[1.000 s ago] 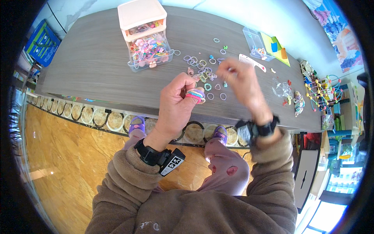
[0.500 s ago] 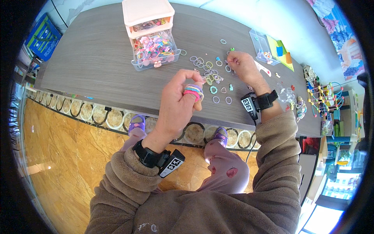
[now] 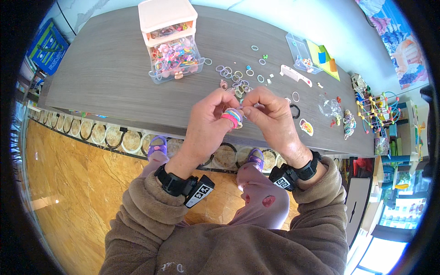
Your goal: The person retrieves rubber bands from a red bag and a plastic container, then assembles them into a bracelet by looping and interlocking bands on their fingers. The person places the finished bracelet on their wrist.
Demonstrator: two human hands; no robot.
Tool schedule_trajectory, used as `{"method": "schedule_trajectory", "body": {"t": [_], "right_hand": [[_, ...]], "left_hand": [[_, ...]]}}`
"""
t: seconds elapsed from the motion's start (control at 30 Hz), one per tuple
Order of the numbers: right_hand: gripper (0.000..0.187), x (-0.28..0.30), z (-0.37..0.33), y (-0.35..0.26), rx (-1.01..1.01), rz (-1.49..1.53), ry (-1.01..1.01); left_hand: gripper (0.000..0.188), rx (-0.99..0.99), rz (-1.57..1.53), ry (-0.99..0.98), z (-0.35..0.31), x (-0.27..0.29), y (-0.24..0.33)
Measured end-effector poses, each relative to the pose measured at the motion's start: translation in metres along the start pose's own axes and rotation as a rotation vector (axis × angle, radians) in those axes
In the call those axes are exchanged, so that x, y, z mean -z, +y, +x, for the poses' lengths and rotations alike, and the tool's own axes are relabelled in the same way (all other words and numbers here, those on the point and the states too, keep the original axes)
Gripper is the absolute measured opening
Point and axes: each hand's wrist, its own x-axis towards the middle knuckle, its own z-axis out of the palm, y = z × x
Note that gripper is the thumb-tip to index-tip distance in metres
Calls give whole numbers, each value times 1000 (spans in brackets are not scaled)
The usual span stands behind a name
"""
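Observation:
Several pink, blue, purple and cream hair ties [image 3: 233,118] are bunched around the fingers of my left hand [image 3: 205,124], which is closed on them. Close against it, my right hand [image 3: 277,123] pinches a small pale hair tie between thumb and forefinger, mostly hidden by the fingertips. Just beyond both hands, a loose cluster of pastel hair ties [image 3: 238,79] lies on the grey table [image 3: 105,68]. A black hair tie [image 3: 298,111] and a colourful sticker-like piece [image 3: 306,127] are to the right of my right hand.
A pink-topped drawer box [image 3: 167,16] stands far left, its clear lower drawer [image 3: 176,59] pulled out and full of hair accessories. Rightward lie a pink-white comb [image 3: 295,75], a clear tray [image 3: 305,57], crumpled clear plastic [image 3: 331,107] and a bead maze [image 3: 378,114].
My right hand has come back from the far part of the table and now meets my left hand at the fingertips. The comb and black hair tie it covered are visible.

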Motion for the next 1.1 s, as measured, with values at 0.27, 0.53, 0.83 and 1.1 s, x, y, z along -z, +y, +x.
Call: {"method": "schedule_trajectory", "body": {"t": [0.27,0.53,0.83,1.1], "right_hand": [[6,0,-5,-24,62,-113,-119],[6,26,50,-10,145,-487,-39],[8,52,129,65,23,-1013,-75],[7,56,122,52,-60,-592,2]], "left_hand": [[15,-70,-178,64,0,1,-3],[19,-43,-218,176,9,7,-2],[21,-26,-201,195,13,12,4],[12,134,-193,175,14,10,12]]}}
